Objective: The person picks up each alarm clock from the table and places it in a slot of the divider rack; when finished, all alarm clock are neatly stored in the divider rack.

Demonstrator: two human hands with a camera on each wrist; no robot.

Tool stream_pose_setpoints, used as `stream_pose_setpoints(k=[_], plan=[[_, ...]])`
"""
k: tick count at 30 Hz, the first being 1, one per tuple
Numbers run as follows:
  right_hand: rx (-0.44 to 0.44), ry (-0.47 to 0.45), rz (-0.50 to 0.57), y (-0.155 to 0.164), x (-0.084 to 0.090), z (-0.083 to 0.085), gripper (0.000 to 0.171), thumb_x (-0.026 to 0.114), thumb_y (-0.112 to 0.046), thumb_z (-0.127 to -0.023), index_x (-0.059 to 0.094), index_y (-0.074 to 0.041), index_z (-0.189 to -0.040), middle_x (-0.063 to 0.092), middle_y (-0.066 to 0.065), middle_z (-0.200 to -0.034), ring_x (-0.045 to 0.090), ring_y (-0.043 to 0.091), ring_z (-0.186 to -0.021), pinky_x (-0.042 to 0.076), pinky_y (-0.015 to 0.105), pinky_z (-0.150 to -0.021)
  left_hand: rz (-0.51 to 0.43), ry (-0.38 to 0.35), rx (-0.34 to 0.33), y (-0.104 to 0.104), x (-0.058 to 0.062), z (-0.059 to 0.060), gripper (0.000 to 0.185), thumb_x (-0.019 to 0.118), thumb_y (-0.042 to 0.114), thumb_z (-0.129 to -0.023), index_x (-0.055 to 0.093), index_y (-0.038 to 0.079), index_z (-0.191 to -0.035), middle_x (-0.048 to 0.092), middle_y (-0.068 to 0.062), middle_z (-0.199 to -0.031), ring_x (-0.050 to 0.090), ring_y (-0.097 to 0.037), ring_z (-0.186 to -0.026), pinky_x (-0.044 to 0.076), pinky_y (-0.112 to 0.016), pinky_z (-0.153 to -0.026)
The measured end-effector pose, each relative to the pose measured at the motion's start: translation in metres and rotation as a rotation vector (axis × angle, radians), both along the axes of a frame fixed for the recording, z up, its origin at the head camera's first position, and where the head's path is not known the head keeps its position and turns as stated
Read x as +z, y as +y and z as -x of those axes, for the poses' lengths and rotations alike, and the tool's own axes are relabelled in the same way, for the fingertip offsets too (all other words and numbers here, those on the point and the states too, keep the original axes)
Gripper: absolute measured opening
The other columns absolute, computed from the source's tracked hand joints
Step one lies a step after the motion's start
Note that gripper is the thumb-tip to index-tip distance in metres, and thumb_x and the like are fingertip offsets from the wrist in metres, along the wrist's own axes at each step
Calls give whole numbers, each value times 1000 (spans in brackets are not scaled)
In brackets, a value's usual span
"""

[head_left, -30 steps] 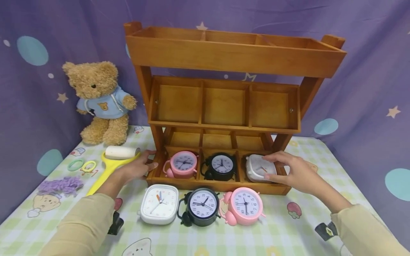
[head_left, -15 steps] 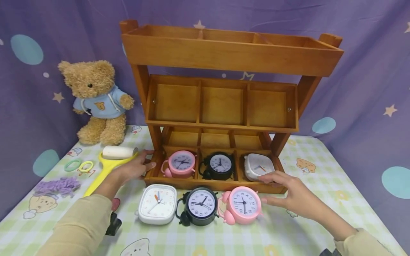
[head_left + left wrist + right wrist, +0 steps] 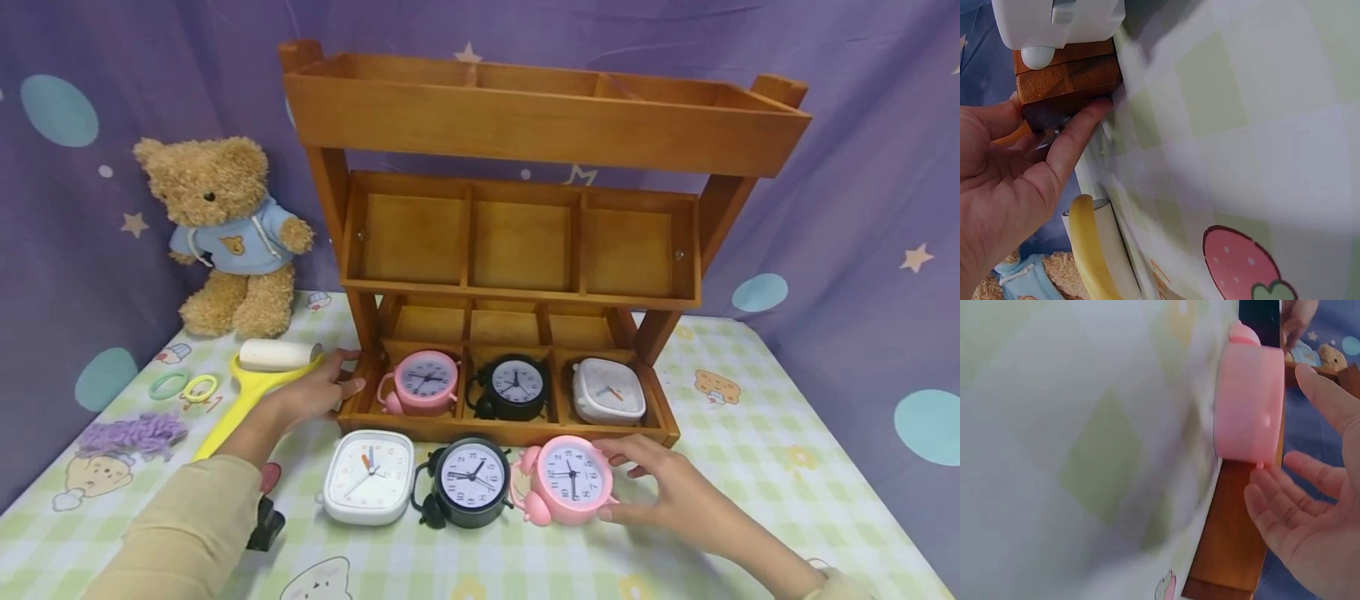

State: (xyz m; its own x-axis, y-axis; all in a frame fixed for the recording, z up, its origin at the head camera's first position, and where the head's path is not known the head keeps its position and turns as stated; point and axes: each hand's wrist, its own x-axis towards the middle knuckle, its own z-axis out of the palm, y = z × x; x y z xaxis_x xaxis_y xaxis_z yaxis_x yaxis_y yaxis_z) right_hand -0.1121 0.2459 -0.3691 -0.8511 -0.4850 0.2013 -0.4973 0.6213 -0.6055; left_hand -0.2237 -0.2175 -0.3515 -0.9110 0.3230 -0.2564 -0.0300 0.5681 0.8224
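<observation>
Right hand (image 3: 678, 492) touches pink clock (image 3: 568, 481); rack (image 3: 510, 430) holds three clocks.

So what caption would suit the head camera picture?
Right hand reaches the pink clock on the table; left hand rests on the wooden rack.
</observation>
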Motion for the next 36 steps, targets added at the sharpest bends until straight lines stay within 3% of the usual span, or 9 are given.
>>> stream_pose_setpoints(k=[7,14,17,20,26,36], plan=[[-71,-39,-57,-8,-4,1,78,87,-52,-76,61,-10,-136,64,0,-121,62,14,-100,58,34,-82,-6,1,3,1,0,0,58,42,9,-108,12,-9,-154,33,-44,-141,43,-56,-130,53,-60,-93],[-172,-147,-196,-13,-1,3,90,87,-64,-66,62,-16,-138,58,1,-114,59,23,-101,55,50,-78,-21,1,4,3,1,0,56,42,8,-108,13,-10,-153,34,-44,-141,44,-56,-130,53,-60,-93],[-157,-130,-186,-13,-4,4,88,87,-63,-67,61,-13,-135,60,2,-124,61,28,-111,55,56,-85,-23,-3,5,3,1,0,56,42,8,-108,13,-9,-153,33,-44,-141,43,-57,-130,53,-60,-93],[-129,-95,-175,-13,-6,5,86,86,-62,-69,60,-10,-133,62,3,-128,62,28,-116,54,52,-93,-25,-8,9,3,0,0,56,42,8,-108,13,-9,-153,33,-44,-141,43,-56,-130,53,-60,-93],[-99,-56,-196,-11,-6,5,85,83,-68,-68,60,-12,-127,63,-3,-124,63,19,-110,56,43,-87,-18,-12,10,4,1,0,56,42,9,-108,13,-9,-153,32,-44,-141,43,-56,-130,53,-59,-93],[0,-29,-173,-19,-5,9,97,87,-63,-68,54,-8,-140,61,3,-133,60,26,-120,51,56,-97,-3,-16,14,2,2,0,57,41,9,-109,13,-9,-154,32,-44,-142,43,-56,-130,53,-59,-93]])
